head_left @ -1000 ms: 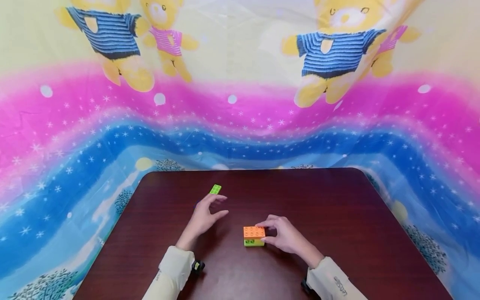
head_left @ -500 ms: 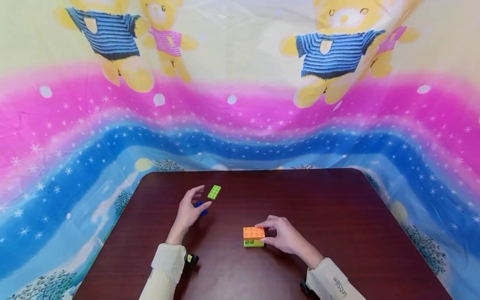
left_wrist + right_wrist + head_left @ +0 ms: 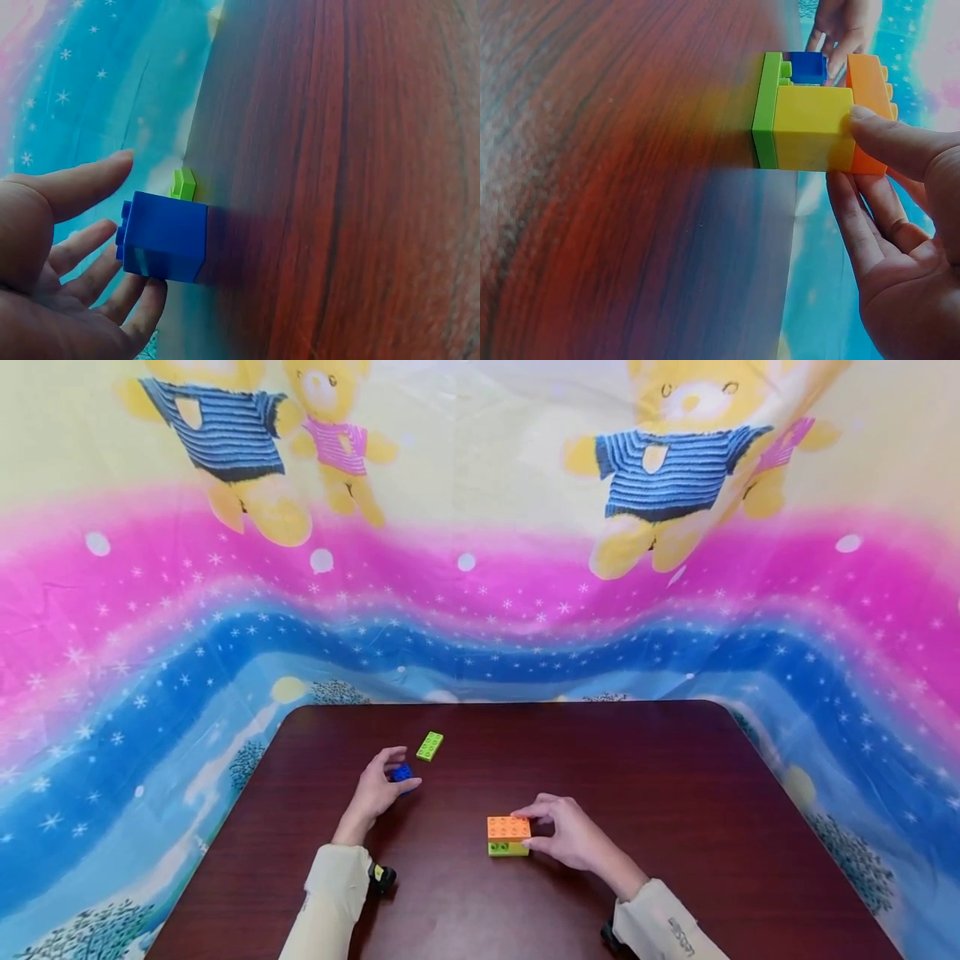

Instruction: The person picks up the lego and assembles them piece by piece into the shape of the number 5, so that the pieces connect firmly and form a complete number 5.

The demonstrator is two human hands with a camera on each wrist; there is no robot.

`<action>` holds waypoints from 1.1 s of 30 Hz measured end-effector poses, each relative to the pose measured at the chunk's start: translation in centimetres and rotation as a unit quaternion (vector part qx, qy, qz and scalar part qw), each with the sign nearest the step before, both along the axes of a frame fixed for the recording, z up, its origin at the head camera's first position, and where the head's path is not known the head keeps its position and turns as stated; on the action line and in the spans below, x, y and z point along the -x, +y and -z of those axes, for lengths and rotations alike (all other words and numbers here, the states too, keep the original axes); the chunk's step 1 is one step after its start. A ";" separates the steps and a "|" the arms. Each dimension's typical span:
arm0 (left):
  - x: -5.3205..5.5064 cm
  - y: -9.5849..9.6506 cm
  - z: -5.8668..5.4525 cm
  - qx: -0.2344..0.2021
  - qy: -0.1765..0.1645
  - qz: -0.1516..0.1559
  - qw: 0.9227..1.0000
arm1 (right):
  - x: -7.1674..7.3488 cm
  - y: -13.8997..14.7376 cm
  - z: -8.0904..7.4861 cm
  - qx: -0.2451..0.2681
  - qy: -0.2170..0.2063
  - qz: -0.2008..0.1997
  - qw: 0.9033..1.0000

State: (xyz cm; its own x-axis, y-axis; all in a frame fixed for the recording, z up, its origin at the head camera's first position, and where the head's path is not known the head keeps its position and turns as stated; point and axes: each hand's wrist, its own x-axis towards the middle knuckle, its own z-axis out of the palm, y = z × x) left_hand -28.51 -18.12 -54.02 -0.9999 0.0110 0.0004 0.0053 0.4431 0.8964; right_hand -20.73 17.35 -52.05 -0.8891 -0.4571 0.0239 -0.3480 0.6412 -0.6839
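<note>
My right hand (image 3: 573, 833) pinches a small stack of toy building blocks. On top is an orange studded plate (image 3: 508, 827). Under its right part sits a yellow block (image 3: 814, 127), and a green plate (image 3: 766, 112) forms the base on the table. The thumb (image 3: 900, 139) lies at the seam of yellow and orange. Farther off on the left, my left hand (image 3: 377, 787) spreads around a blue block (image 3: 165, 236). In the left wrist view its thumb (image 3: 90, 184) stands apart from the block, and the fingers curve loosely behind and below it.
A loose lime-green plate (image 3: 430, 746) lies flat just beyond the blue block. The dark wooden table (image 3: 637, 760) ends at a rounded far edge, and a patterned cloth (image 3: 480, 585) with bears hangs behind it.
My left hand has moved left and come round the blue block, uncovering the lime-green plate. The right hand keeps its hold on the block stack.
</note>
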 end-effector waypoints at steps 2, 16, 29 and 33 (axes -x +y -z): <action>0.0 0.1 0.1 0.005 -0.006 -0.001 1.000 | 0.0 0.1 0.0 0.004 0.001 -0.003 1.000; -0.4 -0.2 0.6 0.042 -0.023 -0.010 0.999 | -0.1 0.2 0.4 0.013 0.000 -0.005 1.000; -0.1 -0.5 0.7 0.055 -0.014 -0.015 0.998 | 0.1 0.1 0.3 0.011 -0.004 -0.001 1.000; -0.1 -0.5 0.5 0.062 -0.010 -0.011 0.998 | 0.1 0.1 0.3 0.012 -0.002 -0.001 1.000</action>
